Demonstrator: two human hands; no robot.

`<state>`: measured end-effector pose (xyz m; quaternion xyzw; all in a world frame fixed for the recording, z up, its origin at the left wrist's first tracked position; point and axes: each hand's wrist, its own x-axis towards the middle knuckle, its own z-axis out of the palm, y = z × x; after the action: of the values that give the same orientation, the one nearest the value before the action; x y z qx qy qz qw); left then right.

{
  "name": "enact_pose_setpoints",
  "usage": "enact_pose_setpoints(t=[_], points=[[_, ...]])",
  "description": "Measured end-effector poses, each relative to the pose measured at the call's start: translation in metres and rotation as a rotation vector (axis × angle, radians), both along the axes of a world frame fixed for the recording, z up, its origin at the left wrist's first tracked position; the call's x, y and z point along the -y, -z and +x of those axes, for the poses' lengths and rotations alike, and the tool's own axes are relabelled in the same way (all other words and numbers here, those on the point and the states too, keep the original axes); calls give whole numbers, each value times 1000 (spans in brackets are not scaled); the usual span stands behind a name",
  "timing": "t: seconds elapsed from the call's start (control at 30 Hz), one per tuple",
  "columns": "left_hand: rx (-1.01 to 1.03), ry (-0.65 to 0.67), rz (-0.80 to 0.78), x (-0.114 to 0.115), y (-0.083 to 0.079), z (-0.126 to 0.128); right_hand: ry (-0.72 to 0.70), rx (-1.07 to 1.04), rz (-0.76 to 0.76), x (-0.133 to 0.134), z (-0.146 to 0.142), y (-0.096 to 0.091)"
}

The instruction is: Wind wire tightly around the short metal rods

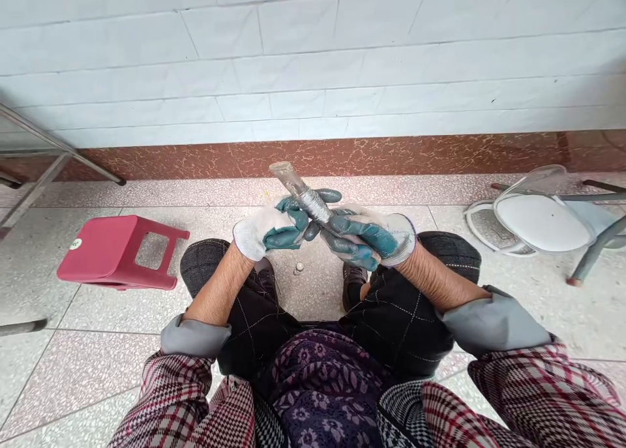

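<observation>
A wooden stick [293, 179], with silvery wire [315, 203] coiled tightly round its middle, tilts up and to the left between my hands. My left hand [281, 226], in a white glove with a teal coated palm, has its fingers closed against the wire-wrapped part. Gloved the same way, my right hand [364, 234] grips the stick's lower end and hides it. Below the hands, a small shiny round object [298, 267] lies on the floor between my shoes; its kind is too small to make out.
A red plastic stool [105, 249] lies on its side at the left, near a metal-legged frame [63, 154]. On the right is a white chair-like seat [542, 223] with grey legs beside it. The white tiled wall [303, 37] rises in front, above a brown skirting [195, 162].
</observation>
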<state>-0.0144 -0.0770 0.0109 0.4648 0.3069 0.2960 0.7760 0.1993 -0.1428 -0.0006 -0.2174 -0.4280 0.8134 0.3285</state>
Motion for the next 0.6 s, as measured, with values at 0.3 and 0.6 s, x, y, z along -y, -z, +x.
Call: enact_pose_setpoints(t=[0.3,0.6], points=[[78,-23,209,3,-12,7,285,91,161,-25,-11,0],[45,-211,203,1,-42,11,373,11,91,-44,-31,28]])
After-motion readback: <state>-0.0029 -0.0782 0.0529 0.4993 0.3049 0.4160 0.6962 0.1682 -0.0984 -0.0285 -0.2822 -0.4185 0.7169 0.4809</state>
